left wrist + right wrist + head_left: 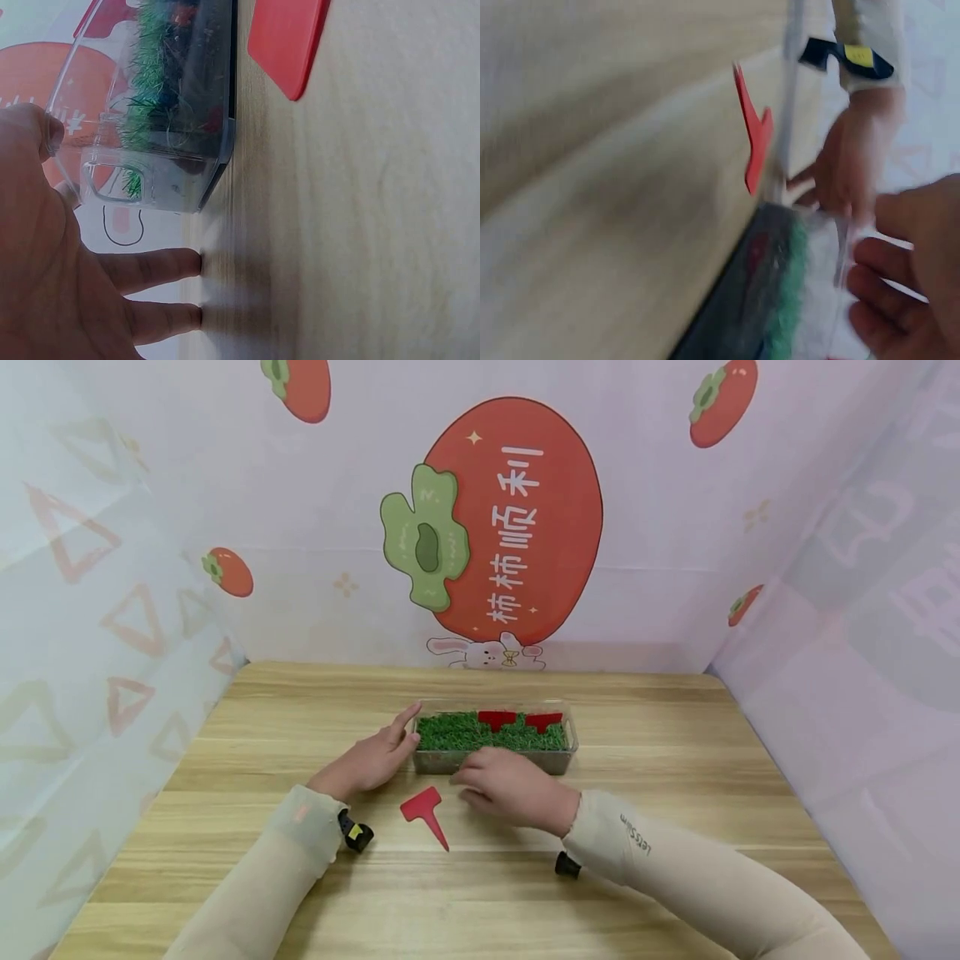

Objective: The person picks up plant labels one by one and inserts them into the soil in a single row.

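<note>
while the left hand [377, 758], fingers spread, steadies the tray [437, 763], the right hand [513, 783] hovers, grip parted, seemingly empty; best pinch the red marker [430, 811] on the counter [390, 906] by its head.

head cam's up high, facing fwd + down, far enough back to get the tray's [547, 764] full length, most of the table [637, 802] & the backdrop [645, 543]. i see the l wrist cam [358, 835] sitting low, v close, turned sideways, facing the tray's l end past the l fingers [161, 266]. r wrist cam [567, 865], also near + tilted, looks along the tray twd those l fingers. all 3 share tray + red marker [425, 807].
</note>
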A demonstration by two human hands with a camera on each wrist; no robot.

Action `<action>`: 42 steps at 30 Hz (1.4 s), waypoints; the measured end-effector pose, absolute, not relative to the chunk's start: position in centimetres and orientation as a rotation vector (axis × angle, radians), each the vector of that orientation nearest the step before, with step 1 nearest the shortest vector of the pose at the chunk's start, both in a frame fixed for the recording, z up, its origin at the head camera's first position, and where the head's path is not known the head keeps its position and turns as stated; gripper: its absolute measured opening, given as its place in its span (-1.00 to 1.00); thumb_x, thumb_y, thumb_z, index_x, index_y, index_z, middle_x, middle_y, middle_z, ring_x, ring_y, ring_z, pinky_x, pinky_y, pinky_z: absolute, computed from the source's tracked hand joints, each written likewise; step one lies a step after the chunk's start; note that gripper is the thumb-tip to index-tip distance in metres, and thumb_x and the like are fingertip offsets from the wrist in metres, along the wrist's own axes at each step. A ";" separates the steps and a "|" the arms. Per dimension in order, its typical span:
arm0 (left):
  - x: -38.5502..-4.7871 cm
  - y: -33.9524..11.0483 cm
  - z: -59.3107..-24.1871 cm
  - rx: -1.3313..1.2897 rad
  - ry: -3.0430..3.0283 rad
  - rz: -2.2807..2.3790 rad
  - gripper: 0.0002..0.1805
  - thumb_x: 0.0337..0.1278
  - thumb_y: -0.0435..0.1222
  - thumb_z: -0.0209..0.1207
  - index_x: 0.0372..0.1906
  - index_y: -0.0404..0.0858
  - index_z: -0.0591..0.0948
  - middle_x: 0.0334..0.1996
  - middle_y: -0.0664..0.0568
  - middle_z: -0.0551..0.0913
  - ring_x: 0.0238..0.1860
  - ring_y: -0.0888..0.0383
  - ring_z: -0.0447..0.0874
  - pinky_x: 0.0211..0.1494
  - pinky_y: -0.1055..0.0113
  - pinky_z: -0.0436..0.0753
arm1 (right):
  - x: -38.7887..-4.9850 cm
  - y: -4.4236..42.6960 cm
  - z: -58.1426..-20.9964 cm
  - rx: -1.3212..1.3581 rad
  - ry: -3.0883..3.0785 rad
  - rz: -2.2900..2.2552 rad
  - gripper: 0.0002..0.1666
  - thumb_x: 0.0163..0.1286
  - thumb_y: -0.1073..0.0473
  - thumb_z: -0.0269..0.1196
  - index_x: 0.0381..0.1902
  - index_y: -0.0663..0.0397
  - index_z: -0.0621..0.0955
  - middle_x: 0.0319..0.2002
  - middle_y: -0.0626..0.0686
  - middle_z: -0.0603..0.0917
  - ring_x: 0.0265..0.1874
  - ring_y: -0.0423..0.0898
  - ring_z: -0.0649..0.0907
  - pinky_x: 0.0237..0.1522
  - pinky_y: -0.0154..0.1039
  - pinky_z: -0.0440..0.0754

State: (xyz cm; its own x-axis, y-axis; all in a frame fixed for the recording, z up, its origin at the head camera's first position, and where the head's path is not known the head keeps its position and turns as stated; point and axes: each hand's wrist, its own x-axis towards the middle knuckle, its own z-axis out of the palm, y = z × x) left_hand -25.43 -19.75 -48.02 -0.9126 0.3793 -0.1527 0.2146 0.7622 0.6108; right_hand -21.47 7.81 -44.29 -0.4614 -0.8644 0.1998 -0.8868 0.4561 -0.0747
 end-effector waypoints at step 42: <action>-25.2 -19.7 -47.8 0.451 2.699 0.898 -0.32 0.55 0.20 -0.33 0.60 0.36 -0.27 0.51 -0.22 0.25 0.43 -0.30 0.30 0.36 -0.36 0.28 | -22.0 3.9 -47.9 1.836 -2.840 0.064 0.06 0.16 -0.48 0.30 0.54 -0.22 0.31 0.54 0.05 0.22 0.48 -0.03 0.30 0.44 -0.17 0.33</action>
State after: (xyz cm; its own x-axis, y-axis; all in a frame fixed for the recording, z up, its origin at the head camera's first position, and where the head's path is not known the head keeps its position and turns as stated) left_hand -25.17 -19.65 -47.85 -0.9178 0.3691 -0.1466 0.2077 0.7607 0.6150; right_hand -22.03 3.88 -47.89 -0.3904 -0.9029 -0.1800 -0.8938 0.4186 -0.1608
